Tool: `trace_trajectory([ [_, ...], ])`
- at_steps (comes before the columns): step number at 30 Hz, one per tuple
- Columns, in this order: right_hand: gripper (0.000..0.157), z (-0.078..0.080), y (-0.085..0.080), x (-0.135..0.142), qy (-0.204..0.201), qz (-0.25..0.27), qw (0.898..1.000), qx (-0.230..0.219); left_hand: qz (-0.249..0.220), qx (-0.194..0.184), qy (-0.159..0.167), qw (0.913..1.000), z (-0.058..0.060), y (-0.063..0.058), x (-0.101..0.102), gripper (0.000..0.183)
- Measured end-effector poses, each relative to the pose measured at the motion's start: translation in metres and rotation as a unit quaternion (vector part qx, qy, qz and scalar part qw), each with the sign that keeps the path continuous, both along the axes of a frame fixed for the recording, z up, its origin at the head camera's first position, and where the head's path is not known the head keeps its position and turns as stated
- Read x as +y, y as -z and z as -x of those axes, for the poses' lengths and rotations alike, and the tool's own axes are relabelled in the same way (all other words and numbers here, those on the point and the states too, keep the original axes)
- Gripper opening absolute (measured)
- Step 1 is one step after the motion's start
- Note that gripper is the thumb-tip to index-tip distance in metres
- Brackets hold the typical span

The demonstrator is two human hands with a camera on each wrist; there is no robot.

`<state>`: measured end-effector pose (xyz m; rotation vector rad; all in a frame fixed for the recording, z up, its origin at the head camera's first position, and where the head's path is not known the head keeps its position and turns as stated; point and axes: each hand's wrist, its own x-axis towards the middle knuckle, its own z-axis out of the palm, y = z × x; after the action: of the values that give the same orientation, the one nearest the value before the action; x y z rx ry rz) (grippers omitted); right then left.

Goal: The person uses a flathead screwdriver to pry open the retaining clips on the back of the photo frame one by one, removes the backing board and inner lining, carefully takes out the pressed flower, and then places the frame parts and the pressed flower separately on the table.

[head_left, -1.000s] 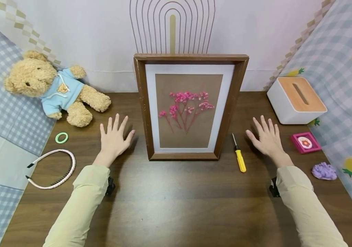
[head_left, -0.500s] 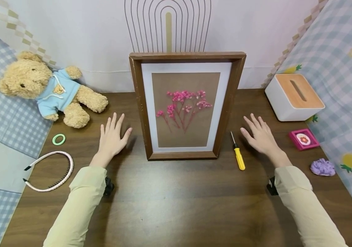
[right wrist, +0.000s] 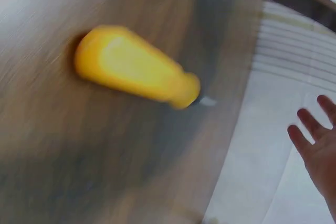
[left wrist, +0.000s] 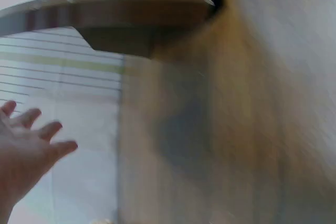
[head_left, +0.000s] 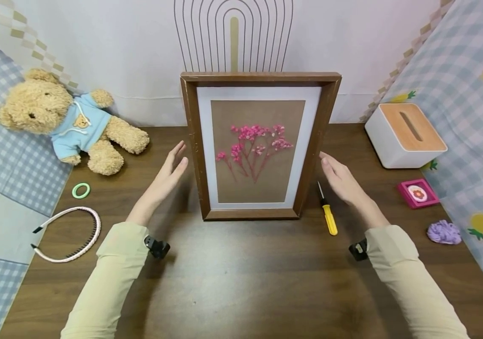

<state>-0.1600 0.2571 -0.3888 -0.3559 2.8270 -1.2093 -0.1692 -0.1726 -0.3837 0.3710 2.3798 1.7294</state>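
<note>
Head view is showing the framed picture [head_left: 258, 151] standing upright on the brown surface [head_left: 241, 278], and I'm holding my left hand [head_left: 164, 179] just off its left side and my right hand [head_left: 344, 182] by its right side. I'm keeping both turned kinda sideways, palms facing inward, thumbs on top and the picture sitting between them.

Left one first: the fingers are stretching out pretty straight, with the thumb standing a bit apart from the rest. Left wrist cam is catching four fingertips spreading with clear gaps, and they're hanging apart from the edge of the frame. That shot's coming out blurry, so I'm not reading any finer detail off it.

Right one is doing much the same, fingers reaching out straight. From above, the tips are lining up so close to the frame's edge that I can't tell from that angle whether they're touching it. Right wrist cam is showing three fingers fanning out, though, with space between those and the dark frame bar.

Also lying near my right hand, on the picture side, is a yellow-handled screwdriver [head_left: 329, 215], its metal tip pointing away from me. It's resting on the surface, apart from my fingers, and its handle is looking huge and smeary in the right wrist cam.
</note>
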Motion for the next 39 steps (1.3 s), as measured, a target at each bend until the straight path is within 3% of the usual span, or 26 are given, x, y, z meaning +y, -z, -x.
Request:
trace_trajectory([
  [5, 0.062, -0.002, -0.014, -0.012, 0.033, 0.097, 0.995, -0.007, -0.062, 0.008, 0.036, 0.9974, 0.001, -0.013, 0.008, 0.065],
  [10, 0.051, -0.002, -0.023, -0.018, 0.037, 0.168, 0.985, 0.015, -0.061, -0.006, 0.016, 0.998, 0.0, -0.018, 0.013, 0.068],
  [12, 0.038, -0.001, -0.024, -0.02, 0.019, 0.224, 0.974, 0.012, -0.056, 0.004, 0.01, 0.9984, 0.0, -0.019, 0.013, 0.064],
  [14, 0.027, 0.0, -0.025, -0.021, -0.004, 0.29, 0.957, 0.005, -0.047, 0.02, 0.006, 0.9987, -0.001, -0.021, 0.014, 0.06],
  [16, 0.028, 0.0, -0.027, -0.023, -0.021, 0.343, 0.939, -0.009, -0.034, 0.031, 0.002, 0.9989, 0.0, -0.023, 0.014, 0.059],
  [18, 0.032, 0.001, -0.028, -0.024, -0.033, 0.369, 0.929, -0.018, -0.022, 0.036, -0.002, 0.9991, 0.0, -0.025, 0.013, 0.058],
  [27, 0.031, 0.003, -0.034, -0.026, -0.011, 0.355, 0.934, -0.029, -0.004, 0.041, -0.015, 0.999, 0.003, -0.026, 0.011, 0.059],
  [35, 0.034, 0.007, -0.036, -0.026, -0.022, 0.384, 0.923, -0.008, 0.006, 0.06, -0.038, 0.9974, 0.007, -0.03, 0.015, 0.055],
  [39, 0.035, 0.008, -0.035, -0.027, -0.009, 0.38, 0.925, 0.002, -0.012, 0.088, -0.046, 0.995, 0.008, -0.031, 0.018, 0.045],
])
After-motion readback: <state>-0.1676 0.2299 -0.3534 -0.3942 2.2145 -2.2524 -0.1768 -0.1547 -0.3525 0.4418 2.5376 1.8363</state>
